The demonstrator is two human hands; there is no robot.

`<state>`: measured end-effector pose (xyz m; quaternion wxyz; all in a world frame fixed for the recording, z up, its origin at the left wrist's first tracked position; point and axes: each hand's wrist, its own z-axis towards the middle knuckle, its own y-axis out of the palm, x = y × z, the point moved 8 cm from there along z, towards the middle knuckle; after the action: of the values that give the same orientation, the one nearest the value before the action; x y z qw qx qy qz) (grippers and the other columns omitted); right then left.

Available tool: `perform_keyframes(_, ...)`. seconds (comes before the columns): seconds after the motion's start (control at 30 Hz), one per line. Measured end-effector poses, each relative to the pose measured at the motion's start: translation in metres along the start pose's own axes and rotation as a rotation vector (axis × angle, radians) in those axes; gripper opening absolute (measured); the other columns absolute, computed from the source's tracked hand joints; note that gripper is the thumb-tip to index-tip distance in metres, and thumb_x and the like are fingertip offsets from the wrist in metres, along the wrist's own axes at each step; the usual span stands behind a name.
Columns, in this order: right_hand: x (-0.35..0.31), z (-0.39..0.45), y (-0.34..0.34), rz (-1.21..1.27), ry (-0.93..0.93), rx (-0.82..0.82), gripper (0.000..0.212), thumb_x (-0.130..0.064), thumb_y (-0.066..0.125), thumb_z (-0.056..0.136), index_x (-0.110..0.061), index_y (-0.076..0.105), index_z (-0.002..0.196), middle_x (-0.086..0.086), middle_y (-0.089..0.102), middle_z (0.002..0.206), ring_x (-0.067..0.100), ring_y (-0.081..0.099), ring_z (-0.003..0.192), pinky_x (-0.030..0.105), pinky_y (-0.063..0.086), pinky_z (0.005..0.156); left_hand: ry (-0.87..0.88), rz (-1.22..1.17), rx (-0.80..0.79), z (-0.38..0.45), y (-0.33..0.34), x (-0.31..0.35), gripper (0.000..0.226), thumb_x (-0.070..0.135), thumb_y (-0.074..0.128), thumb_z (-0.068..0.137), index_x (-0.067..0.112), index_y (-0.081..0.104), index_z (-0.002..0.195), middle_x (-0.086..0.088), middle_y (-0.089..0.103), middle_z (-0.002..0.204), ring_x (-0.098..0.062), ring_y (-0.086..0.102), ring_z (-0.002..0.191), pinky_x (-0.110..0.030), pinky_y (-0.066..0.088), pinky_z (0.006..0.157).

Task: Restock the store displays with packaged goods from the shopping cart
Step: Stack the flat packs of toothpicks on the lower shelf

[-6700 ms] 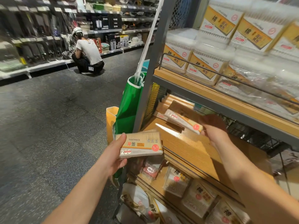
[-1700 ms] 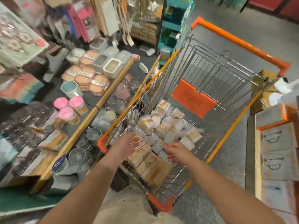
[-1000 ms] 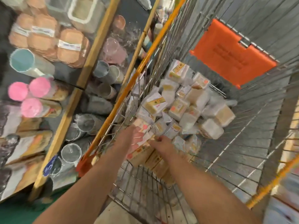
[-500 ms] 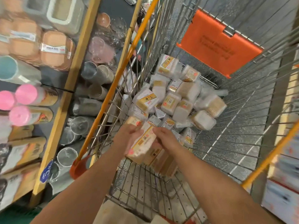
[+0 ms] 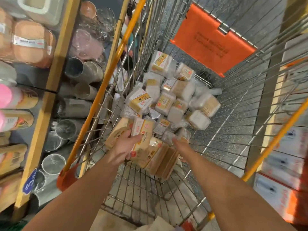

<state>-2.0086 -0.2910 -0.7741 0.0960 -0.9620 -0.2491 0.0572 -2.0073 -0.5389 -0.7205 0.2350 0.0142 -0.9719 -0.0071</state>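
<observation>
Inside wire cart [image 5: 233, 124]: left hand [image 5: 124, 148] fingers clamp flat boxes [image 5: 141, 135]; right hand [image 5: 180, 145] fingers unclear.

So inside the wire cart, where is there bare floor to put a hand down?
Bare grid shows along the wire shopping cart's right side, and nearest the camera below the tan toothpick boxes. The middle and left are crowded with clear plastic swab packs.
</observation>
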Motion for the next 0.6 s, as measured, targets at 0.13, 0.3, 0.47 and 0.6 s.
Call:
perform_keyframes(0.13, 0.005, 0.005, 0.009, -0.136, -0.047, -0.005, 0.062, -0.041, 0.072, 0.086, -0.014, 0.048, 0.137, 0.009, 0.060, 0.125, 0.027, 0.060, 0.103, 0.042, 0.058, 0.076, 0.011, -0.074, 0.013, 0.007, -0.012, -0.006, 0.036, 0.021, 0.065, 0.094, 0.004, 0.059, 0.125, -0.005, 0.076, 0.095, -0.029, 0.072, 0.086, -0.037, 0.056, 0.064)
perform_keyframes(0.3, 0.005, -0.001, 0.012, -0.439, -0.124, -0.150, 0.076, -0.010, 0.079, 0.078, -0.008, 0.039, 0.143, 0.010, 0.061, 0.122, 0.026, 0.065, 0.097, 0.023, 0.054, 0.063, -0.080, -0.228, -0.063, 0.012, -0.009, -0.015, 0.051, 0.010, 0.070, 0.088, -0.012, 0.050, 0.130, -0.014, 0.069, 0.106, -0.032, 0.068, 0.104, -0.037, 0.056, 0.081)
perform_keyframes(0.47, 0.003, -0.003, 0.012, -0.621, -0.205, -0.118, 0.034, -0.011, 0.070, 0.087, -0.010, 0.054, 0.118, 0.006, 0.063, 0.101, 0.022, 0.062, 0.091, 0.032, 0.053, 0.081, -0.155, -0.240, -0.095, 0.007, 0.009, -0.019, 0.028, -0.001, 0.054, 0.096, -0.008, 0.055, 0.122, -0.001, 0.072, 0.079, -0.016, 0.071, 0.068, -0.028, 0.057, 0.061)
perform_keyframes(0.6, -0.018, -0.024, 0.033, -0.749, -0.369, -0.243, 0.012, -0.015, 0.052, 0.100, -0.004, 0.057, 0.100, 0.001, 0.054, 0.075, 0.020, 0.056, 0.072, 0.025, 0.048, 0.062, -0.158, -0.234, -0.012, 0.007, 0.008, -0.016, 0.029, 0.004, 0.050, 0.099, -0.003, 0.053, 0.126, 0.001, 0.065, 0.101, -0.029, 0.065, 0.102, -0.028, 0.055, 0.070)
